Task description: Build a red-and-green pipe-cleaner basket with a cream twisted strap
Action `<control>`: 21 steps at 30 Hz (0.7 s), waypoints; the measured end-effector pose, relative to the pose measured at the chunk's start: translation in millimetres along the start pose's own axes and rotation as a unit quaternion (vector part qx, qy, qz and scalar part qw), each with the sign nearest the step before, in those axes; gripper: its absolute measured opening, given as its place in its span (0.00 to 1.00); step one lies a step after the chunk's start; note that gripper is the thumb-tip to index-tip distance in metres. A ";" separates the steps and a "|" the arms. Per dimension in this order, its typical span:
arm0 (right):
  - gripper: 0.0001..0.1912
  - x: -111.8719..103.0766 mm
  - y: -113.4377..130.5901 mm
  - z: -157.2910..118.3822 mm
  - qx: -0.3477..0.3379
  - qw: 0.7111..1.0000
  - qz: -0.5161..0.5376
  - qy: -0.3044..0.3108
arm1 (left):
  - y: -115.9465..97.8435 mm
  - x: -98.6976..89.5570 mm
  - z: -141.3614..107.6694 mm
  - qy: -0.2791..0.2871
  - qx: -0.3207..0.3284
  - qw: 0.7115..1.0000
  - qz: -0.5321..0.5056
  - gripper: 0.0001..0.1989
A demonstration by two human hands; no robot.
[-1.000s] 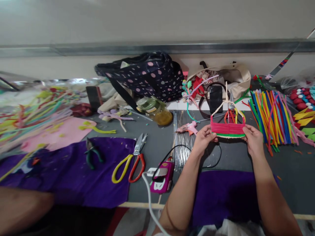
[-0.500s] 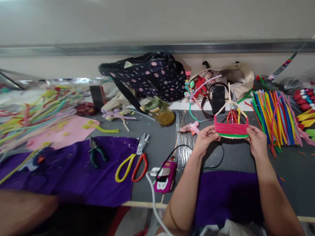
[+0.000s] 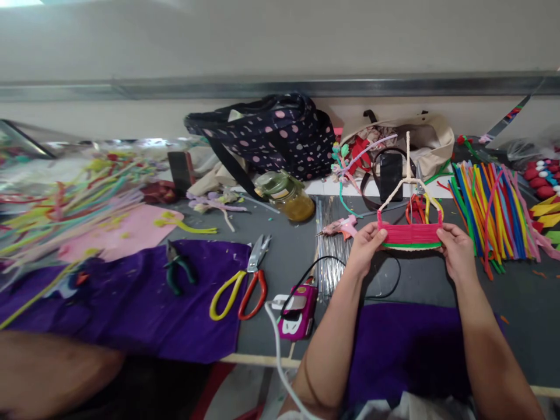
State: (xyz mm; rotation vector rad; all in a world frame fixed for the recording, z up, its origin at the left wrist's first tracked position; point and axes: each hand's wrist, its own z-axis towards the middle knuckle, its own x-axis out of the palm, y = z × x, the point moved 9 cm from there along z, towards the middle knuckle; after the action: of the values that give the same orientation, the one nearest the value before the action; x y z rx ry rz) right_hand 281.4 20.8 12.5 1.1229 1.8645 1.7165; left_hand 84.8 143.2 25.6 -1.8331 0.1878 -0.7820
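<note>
Between my two hands is a pipe-cleaner piece (image 3: 411, 234), with pink rows, a green row and a cream row along its lower edge. Cream stems rise from its pink side posts and join in one upright stem at the top. My left hand (image 3: 367, 242) pinches its left end, thumb in front. The right end is gripped by my right hand (image 3: 455, 242) in the same way. The piece is held up over the grey table, above a purple cloth (image 3: 406, 344). Behind it, red-and-yellow-handled scissors (image 3: 417, 207) are partly hidden.
Bundled colourful pipe cleaners (image 3: 494, 210) lie at right. Left of my arms are a pink glue gun (image 3: 341, 227), clear sticks or wires (image 3: 330, 268), a magenta power strip (image 3: 298, 315), large scissors (image 3: 249, 280) and pliers (image 3: 178, 268). Another person's arm (image 3: 52, 373) is at lower left.
The piece has tilted slightly, so its cream stems stand taller in view. Both hands keep hold of its ends. The view has shifted a little, and the other person's arm reaches further right.
</note>
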 end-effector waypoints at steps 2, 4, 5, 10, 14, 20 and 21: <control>0.17 6.4 -1.3 -1.7 0.003 1.000 0.003 0.024 | 1.8 -2.4 0.2 -0.025 0.001 1.000 0.008 0.23; 0.18 11.8 -3.0 -3.0 0.006 0.999 0.001 0.040 | 2.6 -3.3 0.2 -0.039 0.004 0.999 0.009 0.22; 0.18 13.6 -3.5 -3.4 0.007 0.999 -0.003 0.045 | 2.5 -3.9 0.1 -0.046 0.006 0.999 0.005 0.22; 0.17 19.4 2.2 -7.3 -0.012 0.998 0.001 0.065 | -1.5 -8.0 -0.1 -0.073 0.031 0.996 -0.028 0.19; 0.16 24.5 11.0 -7.6 -0.006 0.993 0.049 0.103 | -7.1 -15.3 1.4 -0.087 0.063 0.991 -0.077 0.18; 0.18 60.2 31.7 33.8 -0.027 0.995 0.027 0.097 | -8.4 -23.8 5.9 -0.068 0.067 0.972 -0.217 0.19; 0.19 74.0 35.1 44.8 -0.042 0.994 0.008 0.106 | -8.6 -23.1 6.1 -0.058 0.065 0.968 -0.237 0.19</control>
State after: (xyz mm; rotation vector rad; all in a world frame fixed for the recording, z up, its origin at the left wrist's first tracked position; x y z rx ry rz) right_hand 279.1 103.9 55.3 0.9587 1.8879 1.9696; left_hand 68.6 162.5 22.2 -1.8123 -0.3844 -0.9828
